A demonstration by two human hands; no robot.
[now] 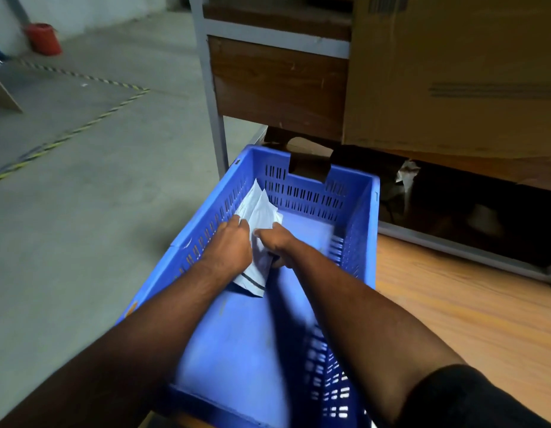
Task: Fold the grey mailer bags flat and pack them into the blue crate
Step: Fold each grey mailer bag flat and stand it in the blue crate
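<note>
Both hands clamped on the grey mailer bags [258, 211]: left hand [229, 245] pinning them to the blue crate [359, 211] left wall, right hand [275, 239] fisted around the middle. Thin, floppy, slick film; best held by the folded edges.

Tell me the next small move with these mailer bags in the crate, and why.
Probably press the grey mailer bags down flat against the blue crate floor. Both the left hand and right hand grip them, and their top corners stick up along the left wall.
</note>
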